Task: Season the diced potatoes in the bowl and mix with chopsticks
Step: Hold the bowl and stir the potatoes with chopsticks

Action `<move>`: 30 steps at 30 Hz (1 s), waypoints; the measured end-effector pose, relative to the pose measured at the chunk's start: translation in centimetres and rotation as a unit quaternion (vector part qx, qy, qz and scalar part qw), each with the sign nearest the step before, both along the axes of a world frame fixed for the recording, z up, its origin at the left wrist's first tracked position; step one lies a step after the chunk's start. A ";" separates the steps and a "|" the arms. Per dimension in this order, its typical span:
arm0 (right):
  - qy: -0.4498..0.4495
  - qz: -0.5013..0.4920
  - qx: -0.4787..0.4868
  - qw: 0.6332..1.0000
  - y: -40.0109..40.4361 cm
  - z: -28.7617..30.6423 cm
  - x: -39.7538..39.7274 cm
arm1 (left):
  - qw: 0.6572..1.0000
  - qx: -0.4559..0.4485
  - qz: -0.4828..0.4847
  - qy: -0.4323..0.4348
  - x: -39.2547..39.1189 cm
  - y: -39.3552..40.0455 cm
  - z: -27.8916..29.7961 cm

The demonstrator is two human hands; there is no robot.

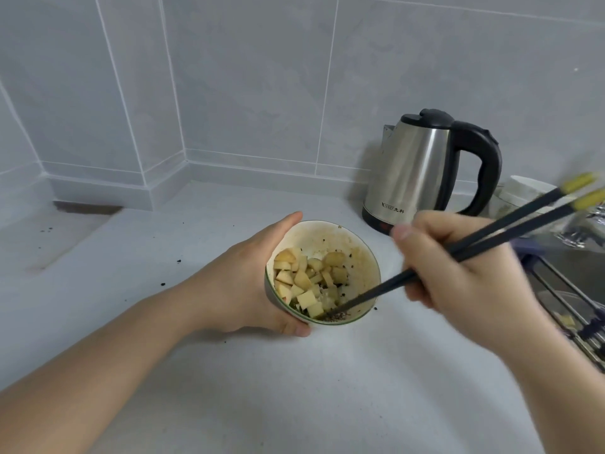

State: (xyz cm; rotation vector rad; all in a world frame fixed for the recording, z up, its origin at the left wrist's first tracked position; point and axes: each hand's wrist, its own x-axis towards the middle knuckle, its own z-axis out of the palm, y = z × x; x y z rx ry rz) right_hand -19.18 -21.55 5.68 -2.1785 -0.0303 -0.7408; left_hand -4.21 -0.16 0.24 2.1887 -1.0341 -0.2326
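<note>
A small white bowl with a green rim stands tilted on the white counter. Diced potatoes are heaped on its left side, with dark seasoning specks at the bottom and on the wall. My left hand grips the bowl's left side, thumb at the near rim and fingers round the far rim. My right hand holds a pair of dark chopsticks with yellow ends. Their tips reach into the bowl's near bottom, beside the potato pieces.
A steel electric kettle with a black handle stands behind the bowl at the right. A sink with a rack lies at the far right, a white container behind it. Dark crumbs dot the counter. Tiled walls form a corner at the back.
</note>
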 end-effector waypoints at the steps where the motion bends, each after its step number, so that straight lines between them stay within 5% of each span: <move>1: 0.010 0.013 -0.008 1.000 0.8 -0.7 0.2 | 1.000 -0.001 -0.006 0.001 -0.1 0.0 0.0; 8: -0.025 -0.062 -0.087 0.994 0.8 -1.4 1.0 | 1.000 -0.020 0.007 0.019 -0.5 -0.2 0.2; 14: 0.024 -0.042 -0.034 0.998 0.4 -1.1 0.7 | 0.999 -0.024 0.019 0.032 -0.3 -0.2 0.1; 19: -0.004 -0.074 -0.086 0.993 0.4 -1.5 1.2 | 0.999 -0.026 0.013 0.035 -0.2 -0.1 -0.1; 22: -0.041 -0.098 0.000 0.994 -1.5 0.1 0.5 | 0.999 -0.023 0.013 0.032 -0.1 -0.1 -0.1; 24: -0.045 -0.074 0.053 0.995 -2.2 0.9 -0.1 | 0.999 -0.021 0.014 0.031 -0.1 -0.2 -0.1; 30: 0.032 0.016 -0.005 0.999 1.1 -1.4 0.8 | 0.999 -0.026 0.006 0.023 -0.3 -0.2 -0.1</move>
